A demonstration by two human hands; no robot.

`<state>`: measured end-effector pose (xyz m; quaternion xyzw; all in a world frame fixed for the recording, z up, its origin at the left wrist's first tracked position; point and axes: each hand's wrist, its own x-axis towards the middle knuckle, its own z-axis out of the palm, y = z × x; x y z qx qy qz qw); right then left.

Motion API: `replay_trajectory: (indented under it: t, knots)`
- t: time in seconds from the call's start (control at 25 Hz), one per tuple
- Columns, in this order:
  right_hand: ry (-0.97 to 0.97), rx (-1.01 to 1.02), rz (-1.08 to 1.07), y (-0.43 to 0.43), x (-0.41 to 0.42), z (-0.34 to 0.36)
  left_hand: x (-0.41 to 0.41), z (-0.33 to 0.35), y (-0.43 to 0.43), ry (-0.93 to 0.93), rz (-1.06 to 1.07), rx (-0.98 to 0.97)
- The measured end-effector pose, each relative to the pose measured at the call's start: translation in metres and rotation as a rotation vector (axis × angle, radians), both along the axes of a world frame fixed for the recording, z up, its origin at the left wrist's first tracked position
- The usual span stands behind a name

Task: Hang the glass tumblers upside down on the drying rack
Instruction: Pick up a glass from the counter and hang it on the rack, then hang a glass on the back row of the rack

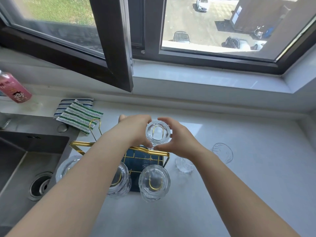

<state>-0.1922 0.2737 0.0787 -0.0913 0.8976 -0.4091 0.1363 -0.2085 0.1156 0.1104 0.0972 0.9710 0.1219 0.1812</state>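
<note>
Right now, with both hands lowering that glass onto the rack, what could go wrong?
1. The clear ribbed glass tumbler sits over a gold wire prong while both the left hand and the right hand grip it; released off-centre, it might tip.
2. The right forearm passes just above two loose glass tumblers on the white counter; pulling back could knock them.
3. The gold wire drying rack already holds three tumblers, so a jolt may rattle them.

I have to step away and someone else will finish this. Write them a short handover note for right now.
Left hand and right hand both grip one inverted tumbler over a gold prong of the drying rack, not yet released.
Done: three tumblers hang on the near prongs, e.g. front one.
Left: seat this tumbler, then hang the two on the counter at right, and.
</note>
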Motion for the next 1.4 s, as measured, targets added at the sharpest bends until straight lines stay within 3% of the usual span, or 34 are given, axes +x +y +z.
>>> replay_trajectory:
  t: [0.44,0.48,0.56,0.64,0.68,0.76,0.88,1.12,1.24,1.4]
  knots:
    - [0.039,0.020,0.024,0.022,0.012,0.002,0.020,0.021,0.002,0.084,0.041,0.025]
    - [0.054,-0.001,-0.009,0.030,0.017,0.003,0.027,0.026,0.005,0.148,0.069,0.109]
    - [0.066,-0.078,-0.111,0.051,0.032,0.004,0.048,0.037,0.022,0.259,0.141,0.473]
    - [0.058,-0.162,-0.211,0.072,0.051,-0.001,0.080,0.039,0.054,0.219,0.130,0.776]
    - [0.044,-0.189,-0.250,0.080,0.061,-0.008,0.100,0.033,0.073,0.133,0.074,0.808]
    - [0.002,-0.203,-0.298,0.091,0.079,-0.027,0.136,0.003,0.111,-0.097,0.036,0.775]
    - [-0.089,-0.167,-0.294,0.099,0.093,-0.057,0.153,-0.050,0.140,-0.253,0.249,0.674]
    - [-0.151,-0.174,-0.260,0.106,0.083,-0.086,0.112,-0.103,0.138,-0.082,0.570,0.813]
    - [-0.175,-0.199,-0.224,0.105,0.073,-0.095,0.096,-0.114,0.140,-0.091,0.616,0.912]
    - [-0.159,-0.289,-0.273,0.099,0.071,-0.110,0.088,-0.122,0.143,-0.024,0.615,0.902]
